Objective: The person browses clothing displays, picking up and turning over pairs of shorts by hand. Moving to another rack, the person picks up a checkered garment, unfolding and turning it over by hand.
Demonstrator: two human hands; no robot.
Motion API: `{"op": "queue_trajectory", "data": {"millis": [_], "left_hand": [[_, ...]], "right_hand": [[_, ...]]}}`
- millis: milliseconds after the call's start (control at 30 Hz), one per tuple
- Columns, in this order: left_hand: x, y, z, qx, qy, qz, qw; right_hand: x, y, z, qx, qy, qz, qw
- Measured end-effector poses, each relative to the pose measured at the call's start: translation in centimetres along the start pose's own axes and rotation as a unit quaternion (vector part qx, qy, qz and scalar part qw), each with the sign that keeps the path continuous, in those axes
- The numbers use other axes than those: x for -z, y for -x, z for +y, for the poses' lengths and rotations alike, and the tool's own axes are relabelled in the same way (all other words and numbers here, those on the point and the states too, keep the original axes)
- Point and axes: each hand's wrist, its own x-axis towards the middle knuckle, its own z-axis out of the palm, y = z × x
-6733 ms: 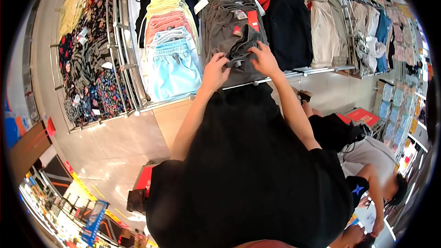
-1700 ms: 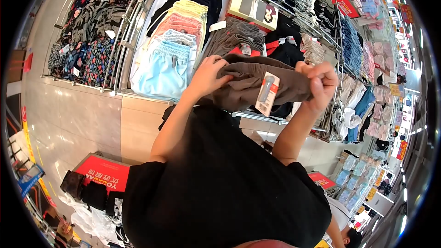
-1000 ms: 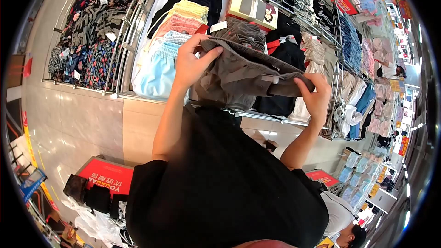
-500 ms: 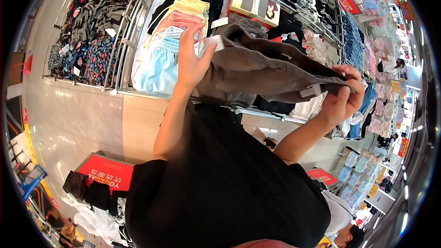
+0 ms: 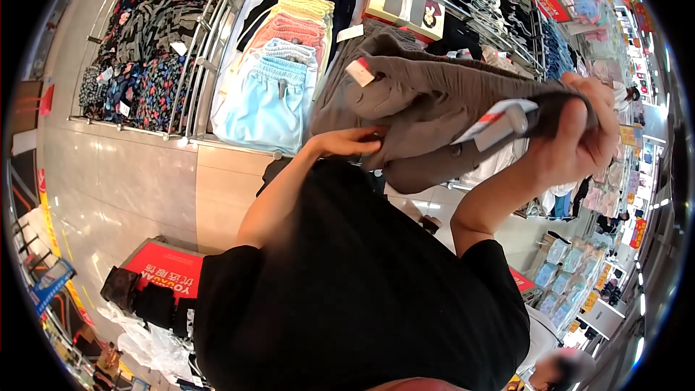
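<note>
Greyish-brown trousers [image 5: 427, 108] with a gathered elastic waistband hang in front of me over the display. My right hand [image 5: 579, 134] is closed round the right end of their waistband. Beside it, a white and red label and a pale grey security tag [image 5: 515, 120] sit on the cloth. My left hand [image 5: 347, 142] is at the lower left of the trousers, fingers stretched out and touching the fabric. Another paper tag [image 5: 360, 71] shows at their upper left. Folded light blue shorts [image 5: 264, 105] lie left of the trousers, with pink and yellow ones behind.
A boxed item [image 5: 403, 11] stands among the folded clothes at the back. Metal rails [image 5: 205, 65] divide the bins, with patterned garments [image 5: 145, 43] on the left. A red sign [image 5: 163, 268] and a white plastic bag [image 5: 148, 347] are behind me. A person [image 5: 557, 369] is at lower right.
My left hand has left the upper left end of the trousers and dropped to their lower edge. My right hand has moved right and closer, raising the waistband with it.
</note>
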Motion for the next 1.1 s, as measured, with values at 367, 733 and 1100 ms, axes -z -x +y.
{"op": "queue_trajectory", "data": {"millis": [367, 733, 1100], "left_hand": [[-0.5, 0.4, -0.5, -0.016, 0.119, -0.038, 0.992], [-2.1, -1.2, -1.0, 0.021, 0.101, 0.147, 0.984], [-1.5, -2.5, -2.3, 0.024, -0.151, 0.266, 0.952]], "right_hand": [[-2.3, 2.9, 2.4, -0.176, 0.227, -0.081, 0.955], [-2.5, 10.8, 8.0, -0.297, 0.223, -0.207, 0.905], [-1.4, 11.0, 8.4, -0.350, 0.142, -0.130, 0.917]]}}
